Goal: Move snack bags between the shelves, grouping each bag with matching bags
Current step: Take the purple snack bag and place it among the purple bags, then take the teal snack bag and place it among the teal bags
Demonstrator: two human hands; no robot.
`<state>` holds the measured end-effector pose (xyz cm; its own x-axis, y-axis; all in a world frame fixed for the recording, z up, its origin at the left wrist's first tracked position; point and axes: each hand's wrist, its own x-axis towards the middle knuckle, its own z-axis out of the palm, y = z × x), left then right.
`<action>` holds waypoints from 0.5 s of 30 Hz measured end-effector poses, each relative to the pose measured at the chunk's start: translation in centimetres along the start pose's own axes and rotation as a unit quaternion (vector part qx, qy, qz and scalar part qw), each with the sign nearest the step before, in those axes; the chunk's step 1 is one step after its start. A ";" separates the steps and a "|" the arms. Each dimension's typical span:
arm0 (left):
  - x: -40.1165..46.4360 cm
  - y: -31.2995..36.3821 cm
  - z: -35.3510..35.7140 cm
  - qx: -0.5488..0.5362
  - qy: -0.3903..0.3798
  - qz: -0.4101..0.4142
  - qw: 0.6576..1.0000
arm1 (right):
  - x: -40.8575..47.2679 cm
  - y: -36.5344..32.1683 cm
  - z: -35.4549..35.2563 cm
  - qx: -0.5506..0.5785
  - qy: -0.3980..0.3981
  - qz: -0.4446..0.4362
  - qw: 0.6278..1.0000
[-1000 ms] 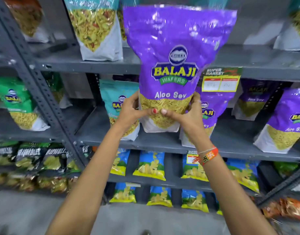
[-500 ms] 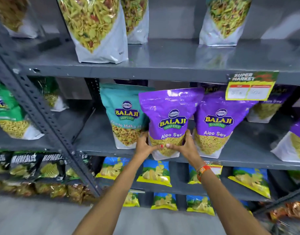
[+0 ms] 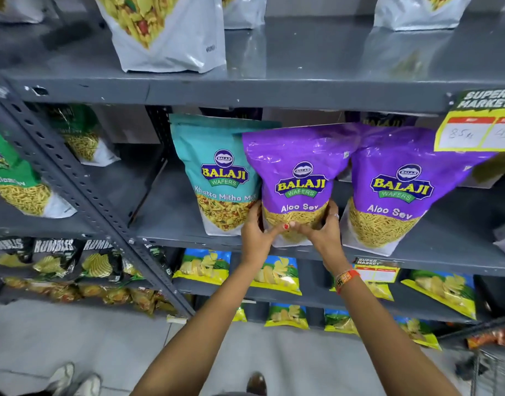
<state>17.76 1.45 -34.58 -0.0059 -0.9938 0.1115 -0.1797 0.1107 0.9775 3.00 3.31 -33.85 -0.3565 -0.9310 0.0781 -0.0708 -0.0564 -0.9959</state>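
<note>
A purple Aloo Sev bag [image 3: 299, 178] stands upright on the grey middle shelf [image 3: 171, 221]. My left hand [image 3: 257, 232] grips its lower left corner and my right hand [image 3: 322, 232] grips its lower right corner, thumbs meeting at the front. Directly to its right stands a second purple Aloo Sev bag [image 3: 399, 192], touching it. On its left is a teal Khatta Mitha Mix bag [image 3: 219, 172], partly overlapped by the held bag. More purple bags show dimly behind.
White mix bags [image 3: 168, 32] stand on the top shelf. Green bags [image 3: 14, 178] fill the left bay beyond a slanted upright [image 3: 82, 190]. A yellow price tag [image 3: 476, 124] hangs from the upper shelf edge. Blue chip bags [image 3: 202, 267] and black Rumbles bags [image 3: 54, 258] sit below.
Both hands lowered the purple Aloo Sev bag from near the top shelf into the middle shelf, settling it between the teal bag and the other purple bag.
</note>
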 end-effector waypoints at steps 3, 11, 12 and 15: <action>-1.8 0.4 -1.1 -0.013 0.079 0.023 0.997 | -3.3 0.7 1.5 -0.018 0.109 -0.041 0.993; 3.4 -1.5 -10.6 -0.016 0.208 -0.004 0.978 | -7.4 0.4 9.3 -0.081 -0.103 -0.053 0.990; 4.4 -1.7 -11.3 -0.020 0.169 -0.024 0.985 | -6.8 0.1 10.2 -0.096 -0.107 -0.063 0.988; 6.5 -2.1 -12.9 -0.020 0.038 -0.068 0.997 | -5.0 -0.6 12.2 -0.105 -0.100 -0.041 0.989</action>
<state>30.77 -5.10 -33.65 0.0903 -0.9959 -0.0109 -0.1344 -0.0230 0.9907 16.17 3.61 -34.21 -0.1512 -0.9803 0.1270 -0.2909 -0.0787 -0.9535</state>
